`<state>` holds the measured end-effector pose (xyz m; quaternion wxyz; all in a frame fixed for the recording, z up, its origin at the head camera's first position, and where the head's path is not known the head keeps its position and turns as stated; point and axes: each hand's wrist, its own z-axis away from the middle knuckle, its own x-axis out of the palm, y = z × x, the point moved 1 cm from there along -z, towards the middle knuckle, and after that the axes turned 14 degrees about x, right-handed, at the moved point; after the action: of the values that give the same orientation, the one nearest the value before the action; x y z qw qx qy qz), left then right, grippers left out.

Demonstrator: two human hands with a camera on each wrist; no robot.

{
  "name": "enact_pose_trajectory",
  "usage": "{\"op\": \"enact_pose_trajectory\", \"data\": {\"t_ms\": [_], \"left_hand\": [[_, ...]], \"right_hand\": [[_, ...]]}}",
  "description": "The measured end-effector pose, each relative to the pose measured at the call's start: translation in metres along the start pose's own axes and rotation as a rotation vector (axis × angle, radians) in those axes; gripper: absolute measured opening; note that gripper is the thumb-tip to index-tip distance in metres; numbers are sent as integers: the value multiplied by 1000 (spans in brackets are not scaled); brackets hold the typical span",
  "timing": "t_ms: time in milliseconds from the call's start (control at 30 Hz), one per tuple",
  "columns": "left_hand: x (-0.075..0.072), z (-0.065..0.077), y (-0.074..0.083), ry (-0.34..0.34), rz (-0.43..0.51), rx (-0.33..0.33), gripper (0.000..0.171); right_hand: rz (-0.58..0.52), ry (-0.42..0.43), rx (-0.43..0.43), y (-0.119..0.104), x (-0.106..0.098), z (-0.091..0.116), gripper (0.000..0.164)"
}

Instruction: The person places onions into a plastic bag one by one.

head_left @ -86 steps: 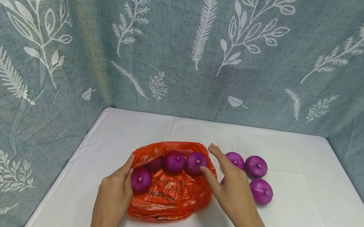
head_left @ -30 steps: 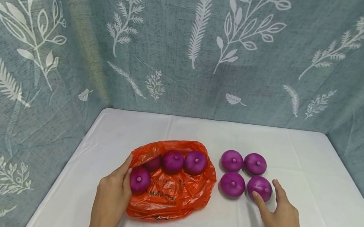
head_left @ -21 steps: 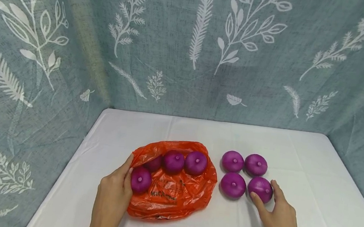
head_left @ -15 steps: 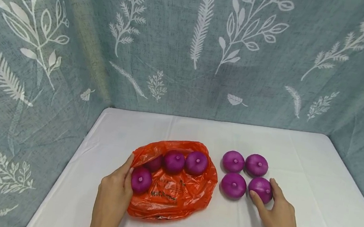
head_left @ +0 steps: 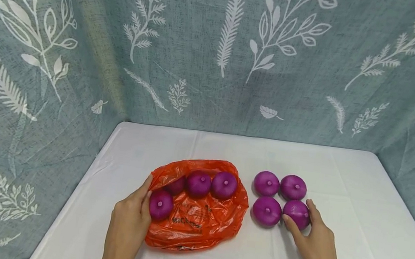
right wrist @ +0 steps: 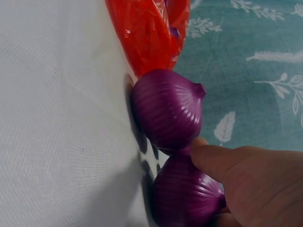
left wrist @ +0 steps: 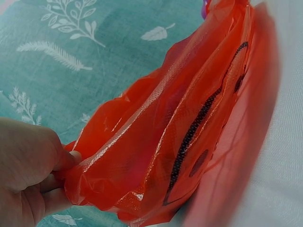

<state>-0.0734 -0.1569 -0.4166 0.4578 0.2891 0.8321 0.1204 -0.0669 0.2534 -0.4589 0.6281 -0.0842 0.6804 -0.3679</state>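
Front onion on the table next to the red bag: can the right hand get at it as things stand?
Likely yes, once the right hand lets go of the neighbouring onion. Nothing covers the front onion from above, though that neighbour crowds its right side.

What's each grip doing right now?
Left grip: closed, pinching the edge of the red bag.
Right grip: closed around a purple onion outside the bag.

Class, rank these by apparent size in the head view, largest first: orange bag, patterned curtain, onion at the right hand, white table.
Patterned curtain
White table
Orange bag
Onion at the right hand
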Motion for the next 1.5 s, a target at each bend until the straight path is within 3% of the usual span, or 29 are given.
{"op": "enact_pose_trajectory", "data": {"t_ms": [367, 633, 1500], "left_hand": [[-2, 1, 0, 10, 5, 4, 46], [-2, 1, 0, 25, 5, 15, 46], [-5, 2, -2, 7, 6, -3, 46]], "right_hand": [[-52, -30, 19, 2, -1, -1, 101], [-85, -105, 97, 4, -4, -3, 112], [-104, -64, 114, 6, 2, 3, 100]]}}
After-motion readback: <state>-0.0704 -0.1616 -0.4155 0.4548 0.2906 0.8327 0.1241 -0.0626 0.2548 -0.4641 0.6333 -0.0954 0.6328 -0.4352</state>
